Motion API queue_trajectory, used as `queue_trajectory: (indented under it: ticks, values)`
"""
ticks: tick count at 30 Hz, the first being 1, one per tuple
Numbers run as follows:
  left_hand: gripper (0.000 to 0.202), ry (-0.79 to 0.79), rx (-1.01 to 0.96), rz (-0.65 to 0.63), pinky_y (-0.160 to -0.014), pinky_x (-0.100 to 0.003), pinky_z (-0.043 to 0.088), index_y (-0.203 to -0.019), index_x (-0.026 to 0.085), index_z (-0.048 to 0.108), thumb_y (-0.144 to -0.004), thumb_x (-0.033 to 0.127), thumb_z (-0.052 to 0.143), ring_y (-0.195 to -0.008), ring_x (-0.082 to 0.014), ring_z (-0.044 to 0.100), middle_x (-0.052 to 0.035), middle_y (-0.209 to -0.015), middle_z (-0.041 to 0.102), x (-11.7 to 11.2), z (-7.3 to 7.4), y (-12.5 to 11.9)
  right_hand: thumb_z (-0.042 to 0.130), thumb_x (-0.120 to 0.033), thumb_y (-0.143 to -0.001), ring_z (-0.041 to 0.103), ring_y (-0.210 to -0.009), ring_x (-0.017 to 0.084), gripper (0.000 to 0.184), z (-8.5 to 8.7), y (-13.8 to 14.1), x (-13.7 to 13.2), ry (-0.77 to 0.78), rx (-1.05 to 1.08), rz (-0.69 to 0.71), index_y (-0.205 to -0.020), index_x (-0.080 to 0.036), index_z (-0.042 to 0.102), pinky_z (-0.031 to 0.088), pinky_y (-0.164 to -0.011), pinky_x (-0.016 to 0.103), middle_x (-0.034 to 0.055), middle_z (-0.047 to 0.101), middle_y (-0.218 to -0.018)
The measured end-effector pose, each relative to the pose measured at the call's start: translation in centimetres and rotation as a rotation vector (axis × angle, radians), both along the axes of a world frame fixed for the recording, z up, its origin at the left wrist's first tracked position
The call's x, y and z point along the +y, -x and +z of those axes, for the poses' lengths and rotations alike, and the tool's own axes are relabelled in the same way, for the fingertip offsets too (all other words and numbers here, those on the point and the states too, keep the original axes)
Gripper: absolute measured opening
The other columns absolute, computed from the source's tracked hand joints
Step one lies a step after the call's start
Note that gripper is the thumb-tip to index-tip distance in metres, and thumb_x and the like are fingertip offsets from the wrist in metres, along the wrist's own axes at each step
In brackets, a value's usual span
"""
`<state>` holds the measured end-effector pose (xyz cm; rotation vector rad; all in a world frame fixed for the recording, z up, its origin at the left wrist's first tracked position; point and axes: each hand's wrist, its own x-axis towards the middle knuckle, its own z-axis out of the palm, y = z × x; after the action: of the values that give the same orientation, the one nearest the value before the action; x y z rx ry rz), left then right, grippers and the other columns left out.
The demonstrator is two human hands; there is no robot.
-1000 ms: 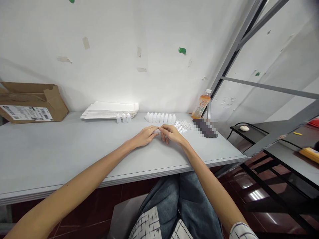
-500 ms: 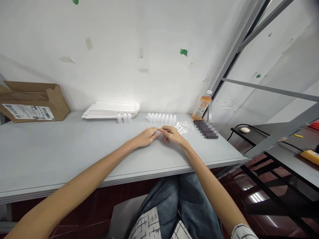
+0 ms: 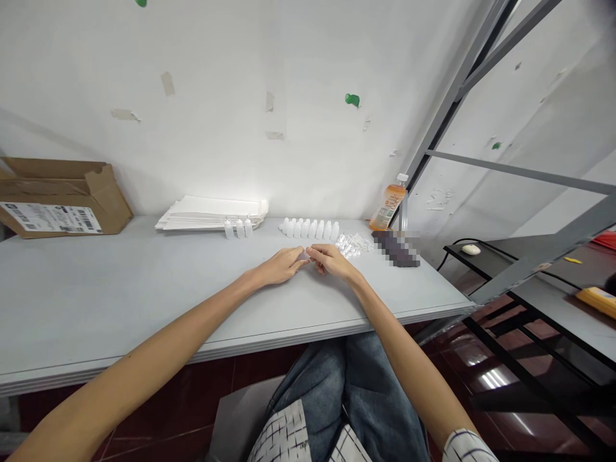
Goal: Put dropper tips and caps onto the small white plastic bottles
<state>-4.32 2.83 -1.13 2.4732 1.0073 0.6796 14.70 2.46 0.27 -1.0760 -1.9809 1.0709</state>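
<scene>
My left hand (image 3: 282, 266) is closed around a small translucent plastic squeeze bottle (image 3: 303, 255), mostly covered by the fingers. Against the bottle's right end, my right hand (image 3: 331, 260) has its thumb and fingers pinched together; whatever they grip is too small and hidden to make out. Behind the hands stands a row of several white squeeze bottles (image 3: 314, 229) without tips. Off to the left are three upright bottles with pointed tips (image 3: 240, 229). A pile of small white and clear parts (image 3: 353, 244) lies just beyond my right hand.
A stack of white sheets (image 3: 206, 212) lies against the wall, with an opened cardboard box (image 3: 58, 199) at the left end of the grey table (image 3: 120, 295). An orange drink bottle (image 3: 389, 204) and a blurred-out dark object (image 3: 397, 249) are at right, near a metal frame (image 3: 433, 135).
Both hands stay together in nearly the same place. The fingers have shifted slightly around the bottle, and less of it shows between them. The view has moved a little.
</scene>
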Motion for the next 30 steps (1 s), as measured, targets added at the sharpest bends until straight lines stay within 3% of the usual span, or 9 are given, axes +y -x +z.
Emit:
queue_trajectory:
  ticks: [5,9,15,23,30]
  values:
    - [0.025,0.025,-0.019,0.002,-0.072,-0.035,0.043,-0.089,0.018,0.048,-0.096,0.039,0.036,-0.078,-0.0214,0.058,-0.0076,-0.088,0.063,-0.12,0.15,-0.11,0.046,-0.054,-0.089,0.046,-0.048,0.011,0.043,0.18,-0.09,-0.26,-0.158,-0.051,-0.055,-0.066,-0.019,0.05,0.037,-0.053,0.024,-0.0043,0.047,-0.049]
    - [0.027,0.021,0.017,0.032,-0.069,-0.035,0.043,-0.086,0.019,0.046,-0.096,0.042,0.036,-0.074,-0.0208,0.057,-0.0065,-0.083,0.061,-0.23,0.3,-0.12,0.05,-0.051,-0.088,0.047,-0.045,0.011,0.034,0.45,0.06,-0.55,-0.12,0.005,-0.025,-0.074,-0.02,0.051,0.037,-0.05,0.024,-0.0057,0.047,-0.052]
    - [0.024,-0.002,0.026,0.031,-0.071,-0.035,0.043,-0.092,0.018,0.048,-0.095,0.039,0.036,-0.081,-0.0234,0.059,-0.0097,-0.091,0.063,-0.58,0.13,-0.54,0.044,-0.059,-0.088,0.04,-0.044,0.01,0.049,-0.07,0.07,0.0,-0.132,-0.061,-0.058,-0.058,-0.02,0.041,0.033,-0.048,0.024,-0.0051,0.038,-0.05]
    - [0.03,0.067,-0.042,0.121,-0.057,-0.031,0.037,-0.085,0.02,0.049,-0.094,0.046,0.037,-0.058,-0.0183,0.05,0.0004,-0.062,0.054,-0.41,0.55,-0.47,0.049,-0.052,-0.088,0.044,-0.045,0.01,0.035,0.45,0.19,-0.51,-0.125,0.077,-0.034,-0.076,-0.02,0.053,0.036,-0.05,0.024,-0.0059,0.045,-0.052]
    - [0.022,-0.058,0.076,0.14,-0.063,-0.034,0.038,-0.086,0.021,0.043,-0.095,0.038,0.034,-0.072,-0.0236,0.058,-0.0077,-0.081,0.061,-0.83,0.31,-0.75,0.05,-0.053,-0.087,0.042,-0.041,0.01,0.046,-0.5,0.47,0.01,-0.12,0.093,-0.101,-0.055,-0.02,0.041,0.035,-0.048,0.026,-0.0051,0.038,-0.047]
